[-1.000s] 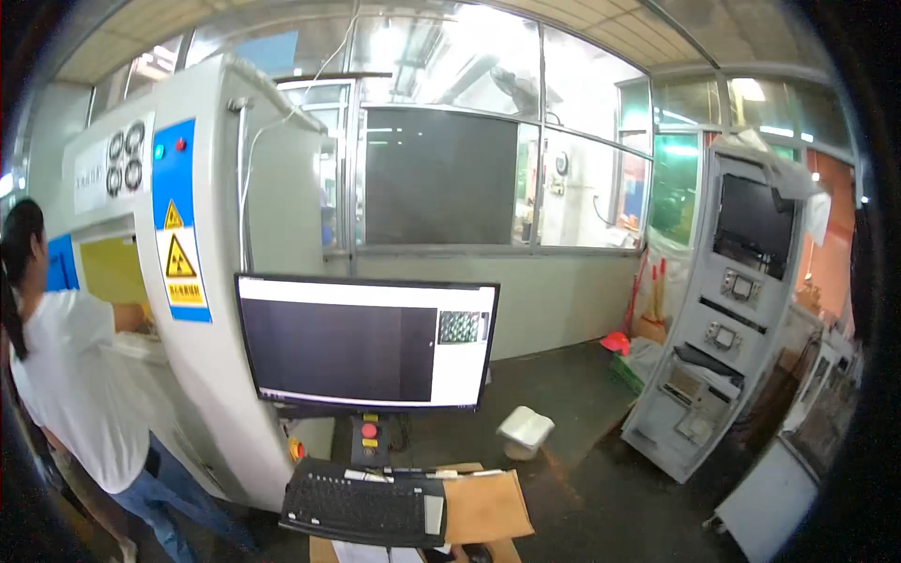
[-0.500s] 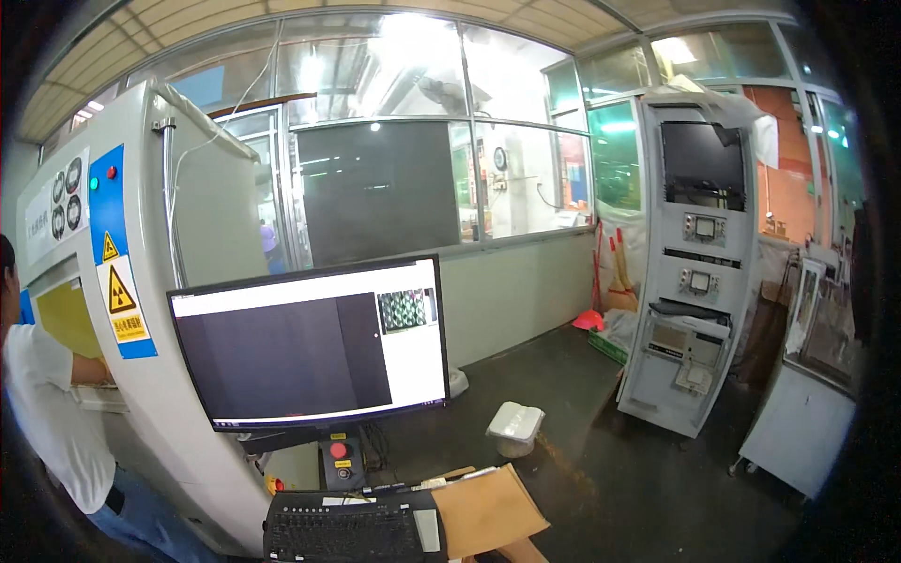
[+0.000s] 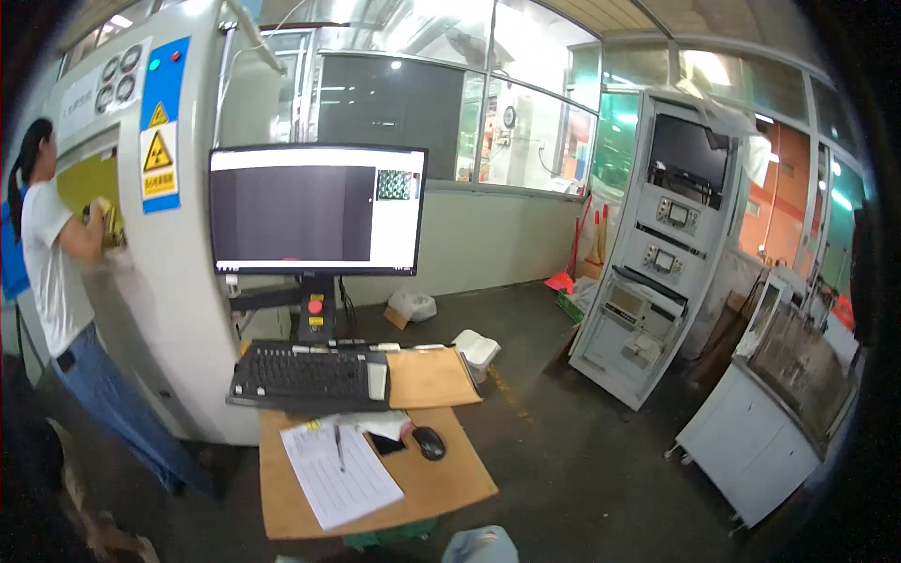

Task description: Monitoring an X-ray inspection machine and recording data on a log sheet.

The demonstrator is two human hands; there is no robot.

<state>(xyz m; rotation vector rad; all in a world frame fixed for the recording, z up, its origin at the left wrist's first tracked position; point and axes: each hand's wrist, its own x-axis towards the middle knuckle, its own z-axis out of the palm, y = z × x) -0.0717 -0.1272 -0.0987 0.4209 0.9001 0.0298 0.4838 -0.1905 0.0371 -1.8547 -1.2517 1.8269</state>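
Neither of my hands shows clearly in the head view. Nearest below is a small wooden desk (image 3: 441, 488). On it lie a printed sheet (image 3: 328, 488) with a pen (image 3: 340, 448) across it, and a black mouse (image 3: 429, 443). A black keyboard (image 3: 300, 375) spans the desk's far side, beside a tan folder (image 3: 436, 377). Behind them a monitor (image 3: 300, 216) displays a grey picture with a small green inset. Under the screen sits a red push button (image 3: 315, 307).
At the left a co-worker (image 3: 61, 263) reaches into a tall machine (image 3: 202, 328) bearing yellow warning signs. An instrument rack (image 3: 610, 319) and a wheeled metal cabinet (image 3: 751, 422) stand right. A white-lidded container (image 3: 477, 349) is beyond the folder. A blurred, unclear shape (image 3: 103, 530) fills the lower left.
The view has tilted down and levelled, bringing in the desktop, sheet, pen and mouse. A patch of skin below the folder is gone from view. More of the co-worker shows.
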